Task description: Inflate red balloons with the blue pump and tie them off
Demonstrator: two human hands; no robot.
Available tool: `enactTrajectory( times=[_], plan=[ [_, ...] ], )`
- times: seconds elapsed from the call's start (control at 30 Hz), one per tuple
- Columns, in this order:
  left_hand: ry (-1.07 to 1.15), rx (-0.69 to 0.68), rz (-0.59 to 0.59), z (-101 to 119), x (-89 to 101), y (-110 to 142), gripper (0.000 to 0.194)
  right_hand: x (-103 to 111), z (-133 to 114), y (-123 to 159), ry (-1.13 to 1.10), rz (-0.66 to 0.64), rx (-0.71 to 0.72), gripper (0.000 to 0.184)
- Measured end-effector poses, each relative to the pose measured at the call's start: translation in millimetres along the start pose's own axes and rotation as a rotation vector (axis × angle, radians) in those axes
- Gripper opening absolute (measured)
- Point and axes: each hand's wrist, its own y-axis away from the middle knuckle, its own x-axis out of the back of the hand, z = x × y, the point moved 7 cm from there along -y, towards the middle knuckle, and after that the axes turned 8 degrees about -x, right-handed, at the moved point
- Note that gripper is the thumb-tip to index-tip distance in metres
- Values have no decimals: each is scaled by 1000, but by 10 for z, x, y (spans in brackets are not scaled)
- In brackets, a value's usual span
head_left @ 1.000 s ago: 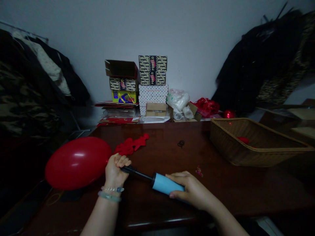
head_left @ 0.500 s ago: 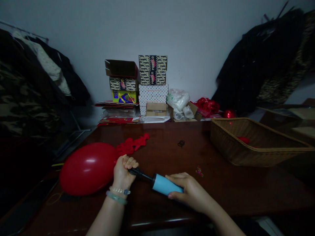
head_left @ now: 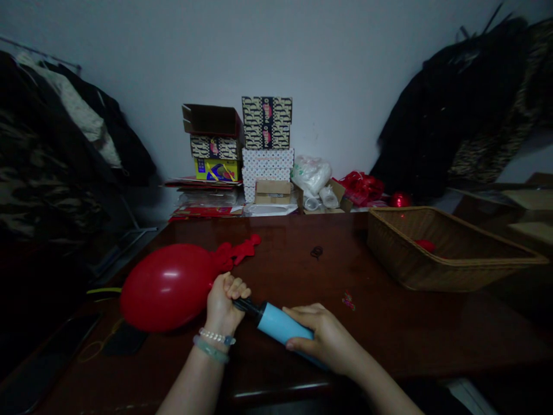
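blue hand pump point(head_left: 283, 325): black-handled, nearly closed, held aslant over table point(head_left: 294, 265) | red balloon point(head_left: 168, 288): inflated, oval, seen left of pump

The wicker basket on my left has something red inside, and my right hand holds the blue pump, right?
The side is wrong: the head view shows the wicker basket on your right, with something red inside; your right hand holds the blue pump.

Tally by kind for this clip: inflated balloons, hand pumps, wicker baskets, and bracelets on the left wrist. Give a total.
Inflated balloon: 1
Hand pump: 1
Wicker basket: 1
Bracelets: 2
Total: 5
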Motion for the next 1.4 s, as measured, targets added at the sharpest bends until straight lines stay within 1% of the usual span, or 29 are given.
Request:
enactTrajectory(
  times=[0.1, 0.27, 0.33, 0.43, 0.63, 0.73, 0.83, 0.97, 1.07, 1.13, 1.27, 1.4],
  plan=[
    [10, -29, 7, 155, 12, -38, 40, 14, 17, -5, 33, 2, 11, 60],
    [6, -106, 31, 468, 89, -131, 36, 107, 87, 20, 91, -18, 7, 61],
    [5, -120, 32, 542, 110, -154, 36, 141, 102, 29, 94, -29, 11, 62],
    [0, -132, 27, 581, 126, -164, 36, 158, 119, 35, 91, -32, 10, 62],
    [-9, -128, 18, 532, 129, -147, 36, 89, 169, 35, 107, -2, -3, 60],
    [-21, -118, 24, 474, 107, -126, 37, 52, 180, 24, 111, 19, -16, 59],
    [-17, -81, 31, 350, 70, -88, 37, 18, 144, 10, 86, 17, -15, 59],
    [0, -24, 6, 130, 9, -26, 40, -28, 96, 0, 9, 4, -11, 58],
    [-6, 10, -3, -12, -15, 11, 41, -55, 121, -4, -46, 8, -30, 58],
    [-14, 15, 0, -62, -23, 26, 42, -65, 140, -6, -63, 7, -38, 58],
    [-1, 7, 17, -51, -33, 29, 43, -53, 99, -9, -46, 2, -7, 58],
    [13, -18, 12, 76, -23, -10, 42, -20, 52, -3, 24, 10, 19, 59]
  ],
)
